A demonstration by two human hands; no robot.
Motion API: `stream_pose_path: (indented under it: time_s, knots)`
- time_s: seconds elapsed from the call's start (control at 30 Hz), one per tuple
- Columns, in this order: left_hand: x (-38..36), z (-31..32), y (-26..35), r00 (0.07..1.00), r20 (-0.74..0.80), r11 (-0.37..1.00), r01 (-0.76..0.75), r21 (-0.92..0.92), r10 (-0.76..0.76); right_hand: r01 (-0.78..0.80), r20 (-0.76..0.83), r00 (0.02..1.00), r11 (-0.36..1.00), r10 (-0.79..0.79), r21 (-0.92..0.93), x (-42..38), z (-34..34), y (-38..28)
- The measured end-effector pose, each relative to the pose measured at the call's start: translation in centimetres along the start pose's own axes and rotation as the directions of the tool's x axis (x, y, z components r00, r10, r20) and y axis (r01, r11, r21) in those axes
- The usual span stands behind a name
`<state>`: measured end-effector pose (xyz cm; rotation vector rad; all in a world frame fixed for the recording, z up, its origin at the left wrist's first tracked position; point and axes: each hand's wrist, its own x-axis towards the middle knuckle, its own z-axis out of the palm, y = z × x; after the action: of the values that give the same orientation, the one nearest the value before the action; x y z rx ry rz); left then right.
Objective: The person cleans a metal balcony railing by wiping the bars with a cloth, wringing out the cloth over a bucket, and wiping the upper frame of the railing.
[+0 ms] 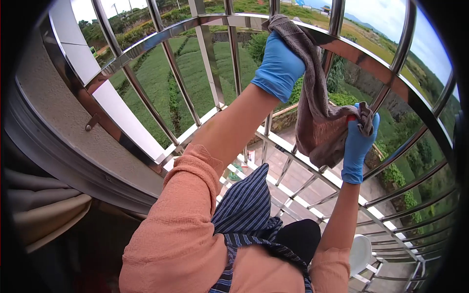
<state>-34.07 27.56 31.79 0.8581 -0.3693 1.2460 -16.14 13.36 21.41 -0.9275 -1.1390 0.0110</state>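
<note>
A grey-brown towel [315,105] hangs between my two hands, with its upper end over the shiny metal rail [361,50] of the barred window guard. My left hand [280,68], in a blue glove, is closed around that upper end at the rail; the cloth hides most of its fingers. Lower and to the right, my right hand [360,146], gloved in blue too, grips a bunched corner of the towel. The middle of the cloth sags in front of the bars.
Metal bars [215,68] curve around in front and on the right. To the left are a wall [63,93], a window frame [73,168] and a curtain [49,215]. A white basin [360,254] sits at lower right on the guard's bottom bars. Outside lie green plots and paving.
</note>
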Motion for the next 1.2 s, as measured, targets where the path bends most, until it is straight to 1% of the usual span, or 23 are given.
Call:
stream_pose_path:
  time_s: [0.03,0.07,0.1,0.17,0.2,0.23,0.27,0.3,0.33,0.4,0.43,0.67,0.73,0.77,0.8,0.87,0.9,0.93,1.03,1.1,1.13,1.17,1.2]
  knots:
    - [-0.8,0.6,0.4,0.994,0.059,0.863,-0.107,0.493,0.090,0.008,0.025,1.000,1.000,-0.007,-0.009,-0.1,-0.1,0.0]
    - [-1.6,1.3,0.6,0.975,0.167,0.487,-0.217,0.846,0.145,0.019,0.049,0.999,1.000,-0.018,-0.013,0.0,-0.2,0.1]
    - [-2.2,2.3,-0.2,0.975,0.182,0.498,-0.223,0.838,0.131,0.025,0.028,0.999,0.999,-0.024,-0.023,0.2,-0.3,0.1]
    - [-3.9,4.3,-1.4,0.978,0.112,0.728,-0.205,0.654,0.175,-0.035,0.086,0.996,0.999,0.035,-0.009,0.1,-0.4,0.1]
    - [-4.2,5.2,-2.0,0.979,0.119,0.734,-0.201,0.648,0.163,-0.034,0.072,0.997,0.999,0.035,-0.016,0.0,-0.4,0.0]
    - [-4.5,6.0,-2.4,0.974,-0.140,0.875,-0.091,0.475,0.178,-0.050,0.060,0.997,0.999,0.049,0.016,-0.1,-0.3,-0.1]
    - [-5.0,6.7,-2.8,0.910,-0.394,0.966,-0.026,0.256,0.129,-0.068,0.055,0.996,0.996,0.065,0.049,-0.1,-0.3,0.0]
    - [-5.5,7.7,-4.7,0.888,-0.388,0.957,-0.164,0.238,0.248,-0.066,0.044,0.997,0.998,0.065,0.018,-0.2,-0.4,0.6]
    - [-6.1,8.1,-6.3,0.884,-0.391,0.955,-0.172,0.241,0.258,-0.065,0.054,0.996,0.998,0.064,0.022,-0.2,-0.5,0.6]
    - [-6.6,8.6,-7.8,0.892,-0.194,0.847,-0.290,0.447,0.408,-0.019,0.043,0.999,1.000,0.019,-0.001,0.0,-0.3,0.6]
    - [-6.8,8.3,-7.1,0.918,-0.227,0.839,-0.169,0.518,0.326,-0.019,0.052,0.998,1.000,0.019,0.004,0.0,-0.3,0.7]
    - [-5.3,4.9,-6.0,0.941,-0.231,0.757,-0.037,0.653,0.246,-0.078,0.007,0.997,0.996,0.079,-0.031,-0.2,0.3,-0.2]
    - [-4.4,4.9,-5.8,0.952,-0.192,0.606,0.008,0.795,0.238,-0.084,0.001,0.996,0.996,0.084,-0.040,-0.1,0.2,0.2]
    - [-4.2,4.7,-5.4,0.965,-0.233,0.728,0.074,0.682,0.119,-0.051,0.008,0.999,0.998,0.051,-0.033,-0.1,0.2,0.6]
    - [-4.3,5.3,-4.1,0.971,-0.239,0.716,0.154,0.681,0.019,-0.022,0.011,1.000,0.999,0.023,-0.026,-0.1,0.0,0.8]
    - [-2.8,2.7,-2.2,0.970,-0.038,0.840,0.229,0.492,-0.241,-0.019,0.035,0.999,1.000,0.019,-0.019,0.0,-0.3,0.5]
    - [-3.0,3.4,-1.4,0.951,-0.045,0.848,0.295,0.441,-0.307,-0.032,0.045,0.998,0.998,0.035,-0.049,0.1,-0.5,0.5]
    - [-2.8,3.0,-1.7,0.959,-0.041,0.873,0.272,0.405,-0.280,-0.047,0.050,0.997,0.996,0.052,-0.081,0.1,-0.7,0.6]
    - [-2.9,2.9,-3.0,0.961,-0.017,0.853,0.255,0.455,-0.278,-0.080,0.070,0.994,0.996,0.082,-0.037,-0.2,-0.7,0.1]
    - [-2.7,3.2,-4.7,0.991,-0.123,0.864,0.107,0.491,-0.053,-0.157,0.059,0.986,0.988,0.157,-0.003,-0.6,-0.6,-0.2]
    - [-2.5,3.0,-5.5,0.991,-0.117,0.865,0.117,0.487,-0.068,-0.160,0.043,0.986,0.987,0.160,-0.009,-0.7,-0.7,-0.2]
    - [-2.4,2.8,-6.0,0.986,-0.102,0.768,-0.036,0.640,0.132,-0.167,0.047,0.985,0.986,0.168,-0.013,-0.9,-0.7,0.0]
    - [-2.4,2.6,-6.5,0.947,-0.046,0.614,-0.169,0.771,0.319,-0.178,0.048,0.983,0.984,0.179,-0.011,-1.3,-0.5,0.2]
